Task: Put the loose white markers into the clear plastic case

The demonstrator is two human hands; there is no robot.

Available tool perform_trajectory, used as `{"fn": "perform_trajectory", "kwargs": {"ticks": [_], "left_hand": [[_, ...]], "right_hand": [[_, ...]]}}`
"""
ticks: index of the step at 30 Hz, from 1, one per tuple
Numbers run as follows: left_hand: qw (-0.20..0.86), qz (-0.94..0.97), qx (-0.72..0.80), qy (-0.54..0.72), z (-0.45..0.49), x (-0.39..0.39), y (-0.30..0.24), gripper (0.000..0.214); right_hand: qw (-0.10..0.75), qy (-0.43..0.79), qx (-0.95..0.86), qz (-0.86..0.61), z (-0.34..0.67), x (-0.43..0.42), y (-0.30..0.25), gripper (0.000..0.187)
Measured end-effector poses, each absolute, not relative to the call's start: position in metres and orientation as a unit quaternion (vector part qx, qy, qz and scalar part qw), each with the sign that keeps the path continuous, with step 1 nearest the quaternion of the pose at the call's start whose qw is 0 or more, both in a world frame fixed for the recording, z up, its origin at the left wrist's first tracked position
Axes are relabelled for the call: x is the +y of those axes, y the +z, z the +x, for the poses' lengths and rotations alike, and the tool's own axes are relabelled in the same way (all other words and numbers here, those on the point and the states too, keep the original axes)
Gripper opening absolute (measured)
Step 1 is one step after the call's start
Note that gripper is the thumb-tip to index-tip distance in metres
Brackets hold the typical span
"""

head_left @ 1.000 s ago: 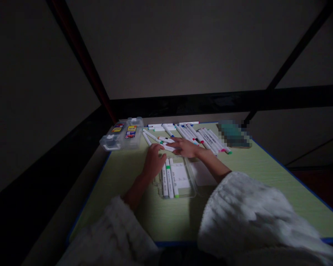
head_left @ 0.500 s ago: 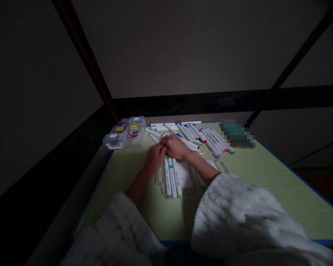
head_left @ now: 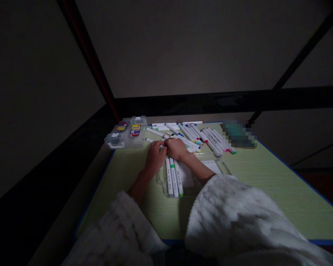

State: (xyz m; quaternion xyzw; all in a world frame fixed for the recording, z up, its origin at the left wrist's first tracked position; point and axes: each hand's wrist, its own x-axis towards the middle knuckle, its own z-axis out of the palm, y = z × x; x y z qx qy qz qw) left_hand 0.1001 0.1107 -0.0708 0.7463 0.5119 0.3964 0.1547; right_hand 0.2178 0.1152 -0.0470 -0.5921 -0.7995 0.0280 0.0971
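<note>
My left hand (head_left: 154, 157) and my right hand (head_left: 176, 148) meet over the near side of a marker pile, fingers bent and closed. A white marker (head_left: 152, 142) with a dark end pokes out to the left past my left fingers; its other end runs into the grasp between both hands, where the fingertips partly hide it. Just below lies an open clear plastic case (head_left: 162, 181), with white paper in it. Three white markers (head_left: 174, 179) rest side by side in its left part, one with a green band. My right forearm covers part of the case.
Several loose white markers (head_left: 190, 133) with coloured ends lie at the back of the pale green table (head_left: 122, 184). A clear case with labels (head_left: 126, 135) sits at the far left, and a pixelated phone-like flat object (head_left: 237, 135) at the far right. A wall rises behind.
The dark-ended marker now sticks out to the left at my fingers. My right hand has shifted slightly right and down, and the view has moved a little.
</note>
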Motion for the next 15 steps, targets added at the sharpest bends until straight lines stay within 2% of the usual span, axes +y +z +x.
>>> {"fn": "perform_trajectory", "kwargs": {"ticks": [4, 11, 12, 15], "left_hand": [[0.174, 0.710, 0.528, 0.431, 0.096, 0.118, -0.075, 0.019], [0.291, 0.604, 0.557, 0.489, 0.093, 0.130, -0.082, 0.030], [0.299, 0.593, 0.562, 0.493, 0.093, 0.130, -0.082, 0.033], [0.310, 0.578, 0.569, 0.496, 0.095, 0.127, -0.078, 0.035]], "right_hand": [[0.129, 0.038, -0.800, -0.585, 0.222, 0.113, -0.042, 0.023], [0.215, 0.043, -0.777, -0.590, 0.239, 0.109, -0.038, 0.028], [0.233, 0.042, -0.769, -0.594, 0.242, 0.106, -0.038, 0.029], [0.365, 0.083, -0.724, -0.579, 0.255, 0.093, -0.038, 0.025]]}}
